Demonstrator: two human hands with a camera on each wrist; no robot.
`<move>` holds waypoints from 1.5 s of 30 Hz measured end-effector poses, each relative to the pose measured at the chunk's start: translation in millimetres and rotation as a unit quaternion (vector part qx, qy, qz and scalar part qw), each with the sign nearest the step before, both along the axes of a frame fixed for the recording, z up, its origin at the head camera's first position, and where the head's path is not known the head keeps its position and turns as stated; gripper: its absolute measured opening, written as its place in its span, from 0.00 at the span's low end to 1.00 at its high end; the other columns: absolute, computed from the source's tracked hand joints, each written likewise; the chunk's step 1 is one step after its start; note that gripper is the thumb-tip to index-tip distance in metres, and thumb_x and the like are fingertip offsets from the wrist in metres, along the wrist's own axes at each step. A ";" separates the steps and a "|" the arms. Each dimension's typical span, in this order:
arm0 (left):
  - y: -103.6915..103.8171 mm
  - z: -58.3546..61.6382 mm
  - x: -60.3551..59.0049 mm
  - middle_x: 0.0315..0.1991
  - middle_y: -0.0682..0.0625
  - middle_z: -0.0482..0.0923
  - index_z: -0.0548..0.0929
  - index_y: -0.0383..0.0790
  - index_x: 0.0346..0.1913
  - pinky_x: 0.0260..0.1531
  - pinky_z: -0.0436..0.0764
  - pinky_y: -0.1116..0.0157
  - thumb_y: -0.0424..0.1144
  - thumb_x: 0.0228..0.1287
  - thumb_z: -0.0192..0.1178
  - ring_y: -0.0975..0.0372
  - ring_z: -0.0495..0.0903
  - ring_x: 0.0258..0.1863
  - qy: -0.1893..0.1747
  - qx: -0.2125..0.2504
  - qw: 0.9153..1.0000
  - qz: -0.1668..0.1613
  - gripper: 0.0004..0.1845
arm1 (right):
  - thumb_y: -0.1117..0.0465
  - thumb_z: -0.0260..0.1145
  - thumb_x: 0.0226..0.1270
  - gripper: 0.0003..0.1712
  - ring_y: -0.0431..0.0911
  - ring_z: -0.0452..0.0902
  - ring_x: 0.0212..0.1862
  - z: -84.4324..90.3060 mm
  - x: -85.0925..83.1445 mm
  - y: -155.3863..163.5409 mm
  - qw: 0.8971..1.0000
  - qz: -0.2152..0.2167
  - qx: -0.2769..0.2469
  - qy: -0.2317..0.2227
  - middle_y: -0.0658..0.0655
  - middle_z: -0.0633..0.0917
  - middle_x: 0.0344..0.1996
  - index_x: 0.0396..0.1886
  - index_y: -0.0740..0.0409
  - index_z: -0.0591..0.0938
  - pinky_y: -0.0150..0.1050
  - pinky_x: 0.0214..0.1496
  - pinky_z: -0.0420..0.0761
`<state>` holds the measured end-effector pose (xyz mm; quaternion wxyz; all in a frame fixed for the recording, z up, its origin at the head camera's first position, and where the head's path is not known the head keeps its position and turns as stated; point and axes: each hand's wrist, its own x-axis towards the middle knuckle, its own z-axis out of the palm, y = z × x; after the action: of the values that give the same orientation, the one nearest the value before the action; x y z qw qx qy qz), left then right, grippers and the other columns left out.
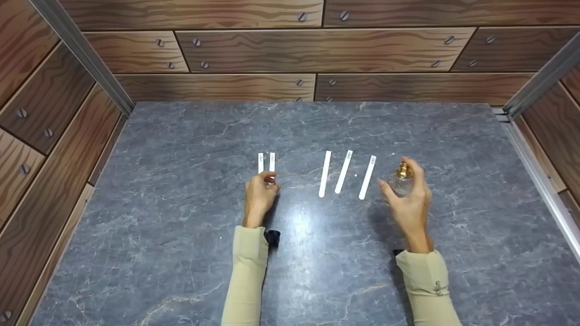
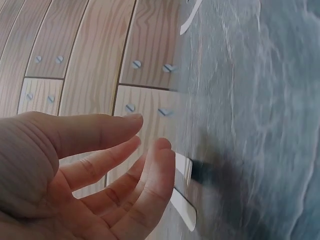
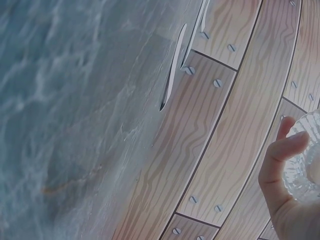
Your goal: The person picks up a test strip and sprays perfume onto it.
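Observation:
My right hand [image 1: 411,209] holds a clear glass perfume bottle [image 1: 400,184] with a gold spray top, the index finger over the top. In the right wrist view, the fluted base of the bottle [image 3: 299,175] shows beside the fingers, raised off the table. My left hand [image 1: 259,197] is over the near ends of two white paper strips [image 1: 260,162], its fingers loosely bent. The left wrist view shows a gap between thumb and fingers, with the strips [image 2: 184,210] behind the fingertips; whether they touch is unclear.
Between the hands, three more white paper strips [image 1: 325,174] lie apart on the grey marble-patterned table [image 1: 181,253]. Small dark print marks the far ends of some strips. Wood-patterned walls [image 1: 253,50] and metal rails [image 1: 543,181] border the table.

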<state>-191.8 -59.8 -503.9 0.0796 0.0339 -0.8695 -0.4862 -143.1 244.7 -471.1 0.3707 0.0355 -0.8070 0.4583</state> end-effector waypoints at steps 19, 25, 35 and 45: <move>-3.9 2.2 -0.4 0.38 0.42 0.88 0.88 0.31 0.47 0.41 0.83 0.51 0.22 0.50 0.65 0.49 0.86 0.40 -0.036 -0.048 0.997 0.039 0.17 | 0.78 0.78 0.48 0.37 0.49 0.77 0.46 -1.1 -0.3 2.4 1.000 0.010 0.012 0.008 0.68 0.84 0.44 0.61 0.68 0.76 0.31 0.55 0.72; -2.2 2.7 -0.6 0.37 0.41 0.88 0.88 0.30 0.46 0.41 0.84 0.51 0.20 0.50 0.66 0.48 0.86 0.40 -0.025 -0.063 0.997 0.041 0.18 | 0.78 0.79 0.47 0.38 0.54 0.77 0.46 -2.0 -0.1 1.0 1.000 0.003 0.009 0.006 0.67 0.84 0.44 0.61 0.68 0.76 0.31 0.55 0.72; -1.1 0.3 -2.3 0.37 0.40 0.88 0.88 0.30 0.44 0.40 0.84 0.49 0.18 0.46 0.64 0.46 0.86 0.40 -0.010 -0.081 0.996 0.044 0.19 | 0.78 0.79 0.47 0.38 0.56 0.77 0.45 -2.4 -0.2 0.7 1.000 -0.004 0.010 0.003 0.68 0.84 0.43 0.61 0.67 0.76 0.31 0.54 0.71; 0.5 1.6 -2.1 0.36 0.40 0.87 0.88 0.31 0.41 0.40 0.83 0.47 0.17 0.46 0.60 0.44 0.86 0.39 0.010 -0.110 0.993 0.040 0.17 | 0.78 0.78 0.48 0.38 0.55 0.77 0.45 -3.4 -0.5 1.8 1.000 -0.004 0.008 -0.005 0.68 0.84 0.44 0.61 0.68 0.76 0.30 0.52 0.71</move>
<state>-193.9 -59.3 -502.3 0.1109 0.0549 -0.9150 -0.3841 -143.6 246.5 -474.5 0.3685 0.0331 -0.8127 0.4501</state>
